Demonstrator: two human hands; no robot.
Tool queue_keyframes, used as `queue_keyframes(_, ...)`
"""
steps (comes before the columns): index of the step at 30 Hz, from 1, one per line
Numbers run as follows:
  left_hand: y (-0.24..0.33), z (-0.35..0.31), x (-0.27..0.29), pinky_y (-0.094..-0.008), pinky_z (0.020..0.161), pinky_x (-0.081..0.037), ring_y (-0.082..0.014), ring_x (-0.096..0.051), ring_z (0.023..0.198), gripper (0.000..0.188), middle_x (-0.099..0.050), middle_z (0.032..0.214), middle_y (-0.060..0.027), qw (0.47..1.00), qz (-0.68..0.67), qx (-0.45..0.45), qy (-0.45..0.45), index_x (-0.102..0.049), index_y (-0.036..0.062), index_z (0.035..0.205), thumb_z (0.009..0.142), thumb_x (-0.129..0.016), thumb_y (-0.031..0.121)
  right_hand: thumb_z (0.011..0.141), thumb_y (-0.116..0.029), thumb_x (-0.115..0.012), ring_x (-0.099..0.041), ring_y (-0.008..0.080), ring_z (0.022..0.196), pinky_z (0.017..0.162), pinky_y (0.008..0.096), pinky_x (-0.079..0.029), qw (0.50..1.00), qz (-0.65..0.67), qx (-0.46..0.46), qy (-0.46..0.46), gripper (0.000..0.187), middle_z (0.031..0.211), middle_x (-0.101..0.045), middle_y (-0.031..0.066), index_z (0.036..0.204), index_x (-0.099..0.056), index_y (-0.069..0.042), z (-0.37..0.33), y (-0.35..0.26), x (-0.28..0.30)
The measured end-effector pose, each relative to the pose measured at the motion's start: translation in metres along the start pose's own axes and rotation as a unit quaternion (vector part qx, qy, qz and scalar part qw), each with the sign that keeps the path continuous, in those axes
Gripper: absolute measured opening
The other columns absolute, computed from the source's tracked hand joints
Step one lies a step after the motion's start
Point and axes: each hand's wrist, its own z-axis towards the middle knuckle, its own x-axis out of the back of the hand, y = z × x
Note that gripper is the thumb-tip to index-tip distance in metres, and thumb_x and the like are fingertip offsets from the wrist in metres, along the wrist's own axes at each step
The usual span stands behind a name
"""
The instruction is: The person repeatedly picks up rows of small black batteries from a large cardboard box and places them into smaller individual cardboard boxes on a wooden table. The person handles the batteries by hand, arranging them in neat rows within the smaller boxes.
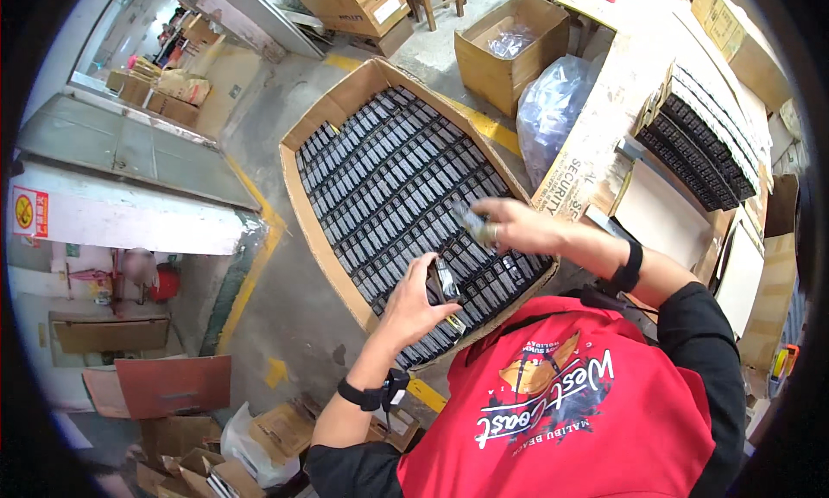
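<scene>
A large open cardboard box (304, 187) holds rows of small, flat black packs (389, 174) with pale labels, standing tightly side by side. Over its near end, my left hand (409, 304) grips a similar small black pack (446, 282) between thumb and fingers. My right hand (523, 227) is closed around a greyish, motion-blurred thing (473, 222) above the rows, farther right. Its kind is too smeared to tell. Close to the near right corner of the box, a few packs show their shiny tops.
To the right, a worktable (577, 157) carries stacked black packs (695, 139). A clear plastic bag (553, 109) hangs by its edge, beside an open carton (484, 70). Torn cardboard (194, 463) lies at lower left. A low wall (129, 209) stands left.
</scene>
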Motion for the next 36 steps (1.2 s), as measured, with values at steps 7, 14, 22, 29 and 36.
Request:
queue_keyframes(7,-0.020,-0.055,-0.024,-0.0380,0.109,-0.022,-0.0336,-0.023,0.135,0.091,-0.031,0.141,-0.0219,0.995,0.059,0.009,-0.079,-0.037,-0.0043,0.132,0.065,-0.078,0.042,0.088,-0.045,-0.048,-0.057,0.0417,0.096,0.082,0.0453,-0.045,0.945,-0.232,0.050,-0.224,0.053,0.096,-0.059,0.0300,0.103,-0.054,0.005,-0.025,0.021,-0.058)
queue_keyframes(14,-0.060,-0.126,0.016,-0.0323,0.079,-0.046,-0.0234,-0.059,0.087,0.037,-0.059,0.097,-0.0151,0.949,-0.112,0.191,0.223,-0.053,-0.0031,0.116,0.082,-0.061,0.010,0.085,-0.039,-0.057,-0.061,0.0400,0.082,0.072,0.0434,-0.049,0.926,-0.340,0.044,-0.155,0.049,0.082,-0.063,0.0240,0.104,-0.052,0.006,-0.017,0.015,-0.055)
queue_keyframes(22,-0.036,-0.119,-0.026,-0.0444,0.074,-0.048,-0.0350,-0.059,0.089,0.027,-0.058,0.096,-0.0182,0.954,0.186,0.191,0.139,-0.052,-0.0011,0.104,0.085,-0.055,0.017,0.081,-0.049,-0.059,-0.060,0.0412,0.090,0.079,0.0438,-0.048,0.906,-0.383,-0.003,-0.180,0.061,0.090,-0.061,0.0309,0.090,-0.059,0.012,-0.005,0.010,-0.087)
queue_keyframes(29,-0.036,-0.111,-0.035,-0.0464,0.075,-0.046,-0.0374,-0.055,0.088,0.021,-0.057,0.093,-0.0184,0.942,0.228,0.158,0.187,-0.054,0.0024,0.101,0.084,-0.056,0.014,0.082,-0.051,-0.056,-0.060,0.0429,0.088,0.079,0.0449,-0.047,0.900,-0.402,-0.022,-0.166,0.063,0.086,-0.061,0.0310,0.082,-0.061,0.012,-0.003,0.010,-0.087)
queue_keyframes(36,-0.039,-0.105,-0.025,-0.0436,0.075,-0.048,-0.0360,-0.058,0.087,0.025,-0.055,0.101,-0.0206,0.955,0.180,0.179,0.154,-0.052,0.0024,0.105,0.084,-0.056,0.015,0.083,-0.053,-0.053,-0.060,0.0426,0.088,0.080,0.0456,-0.047,0.899,-0.405,-0.032,-0.164,0.065,0.087,-0.061,0.0309,0.081,-0.062,0.011,0.002,0.017,-0.094)
